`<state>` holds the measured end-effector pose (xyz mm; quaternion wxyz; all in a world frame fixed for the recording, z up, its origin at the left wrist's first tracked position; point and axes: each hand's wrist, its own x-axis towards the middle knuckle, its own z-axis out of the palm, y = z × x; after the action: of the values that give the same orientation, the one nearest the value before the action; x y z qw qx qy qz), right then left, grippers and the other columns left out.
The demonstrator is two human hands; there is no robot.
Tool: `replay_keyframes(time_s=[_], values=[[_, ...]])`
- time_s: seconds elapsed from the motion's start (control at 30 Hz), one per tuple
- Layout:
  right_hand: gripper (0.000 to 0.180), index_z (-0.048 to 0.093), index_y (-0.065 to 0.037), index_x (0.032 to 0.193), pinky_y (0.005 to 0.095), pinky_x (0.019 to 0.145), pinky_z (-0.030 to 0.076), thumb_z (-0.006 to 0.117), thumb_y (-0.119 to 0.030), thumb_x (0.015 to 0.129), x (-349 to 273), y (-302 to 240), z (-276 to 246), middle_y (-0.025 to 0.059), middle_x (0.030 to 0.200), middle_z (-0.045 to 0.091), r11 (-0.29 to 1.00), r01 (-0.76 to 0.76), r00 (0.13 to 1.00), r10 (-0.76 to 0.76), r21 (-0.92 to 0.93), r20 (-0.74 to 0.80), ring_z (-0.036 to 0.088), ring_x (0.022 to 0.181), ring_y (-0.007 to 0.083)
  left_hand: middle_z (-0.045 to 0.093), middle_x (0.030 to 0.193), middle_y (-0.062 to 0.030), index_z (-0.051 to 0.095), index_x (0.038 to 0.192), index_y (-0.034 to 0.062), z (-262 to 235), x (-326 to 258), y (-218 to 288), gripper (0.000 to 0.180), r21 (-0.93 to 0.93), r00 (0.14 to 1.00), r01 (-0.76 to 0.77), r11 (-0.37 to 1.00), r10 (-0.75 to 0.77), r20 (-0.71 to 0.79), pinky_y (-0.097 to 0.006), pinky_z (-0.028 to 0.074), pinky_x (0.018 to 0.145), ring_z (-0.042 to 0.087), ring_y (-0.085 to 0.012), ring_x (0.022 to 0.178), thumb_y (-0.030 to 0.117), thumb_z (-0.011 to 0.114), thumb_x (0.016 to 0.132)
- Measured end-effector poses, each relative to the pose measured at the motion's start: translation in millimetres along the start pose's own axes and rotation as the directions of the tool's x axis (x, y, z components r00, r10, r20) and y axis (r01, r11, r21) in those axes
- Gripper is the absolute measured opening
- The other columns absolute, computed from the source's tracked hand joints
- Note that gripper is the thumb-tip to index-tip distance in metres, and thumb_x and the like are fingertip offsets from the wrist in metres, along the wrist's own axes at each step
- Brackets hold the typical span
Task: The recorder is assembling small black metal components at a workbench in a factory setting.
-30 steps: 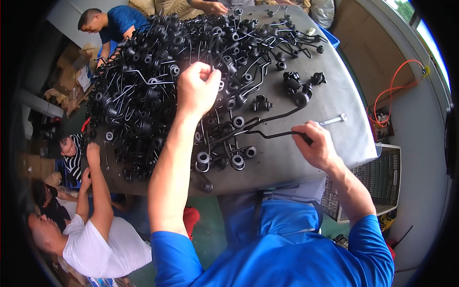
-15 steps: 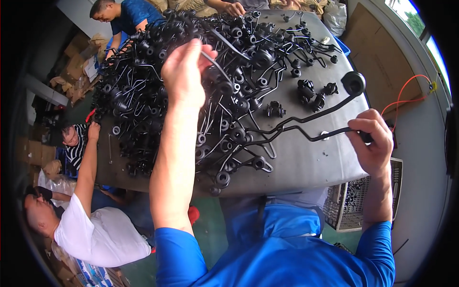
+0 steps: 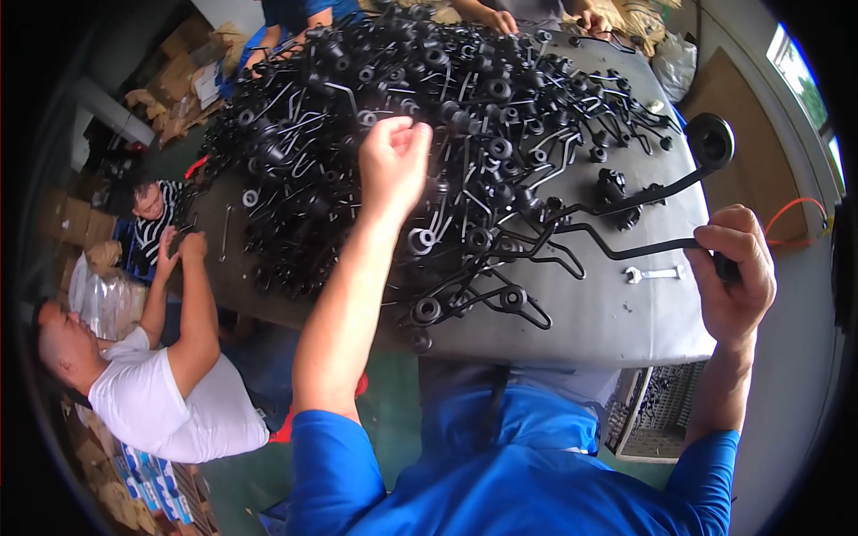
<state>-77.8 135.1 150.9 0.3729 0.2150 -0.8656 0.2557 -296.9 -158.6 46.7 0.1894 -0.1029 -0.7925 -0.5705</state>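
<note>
A big heap of black bent metal rods with round rubber bushings (image 3: 429,98) covers the grey table (image 3: 608,322). My left hand (image 3: 393,161) reaches into the heap with fingers curled on one of the rods. My right hand (image 3: 735,268) grips the end of a long black bent rod (image 3: 626,210) that is lifted above the table's right side; its far end carries a round black bushing (image 3: 710,141).
A small silver wrench (image 3: 654,273) lies on the table near my right hand. A person in a white shirt (image 3: 152,393) stands at the left edge. Other people's hands (image 3: 500,18) work at the far side. A wire crate (image 3: 648,411) sits on the floor.
My right hand has pulled the long rod further out of the heap and raised it to the right. My left hand has shifted a little deeper into the pile.
</note>
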Motion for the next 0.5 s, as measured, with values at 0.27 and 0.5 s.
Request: replay_keyframes(time_s=[0.27,0.5], values=[[0.029,0.057,0.001,0.09,0.0257,0.066,0.04,0.064,0.018,0.067,7,4,4,0.0092,0.084,0.052,0.999,-0.034,0.999,0.034,0.039,0.007,0.049,0.075,0.0173,0.061,0.069,-0.0066,0.061,0.089,0.0062,7,-121,14,0.014,0.184,0.761,-0.597,0.781,0.48,0.436,-0.037,0.05,0.06,0.06,-0.0261,0.069,0.006,0.067,0.076],[0.014,0.054,-0.001,0.088,0.0181,0.069,0.036,0.059,0.01,0.083,28,13,6,0.0024,0.088,0.051,0.981,-0.091,0.976,0.123,0.173,-0.182,0.046,0.076,0.0072,0.055,0.061,-0.0033,0.061,0.087,0.0066,15,-89,35,0.015,0.14,0.693,-0.711,0.689,0.653,0.305,-0.034,0.048,0.05,0.057,-0.0225,0.06,0.007,0.068,0.074]])
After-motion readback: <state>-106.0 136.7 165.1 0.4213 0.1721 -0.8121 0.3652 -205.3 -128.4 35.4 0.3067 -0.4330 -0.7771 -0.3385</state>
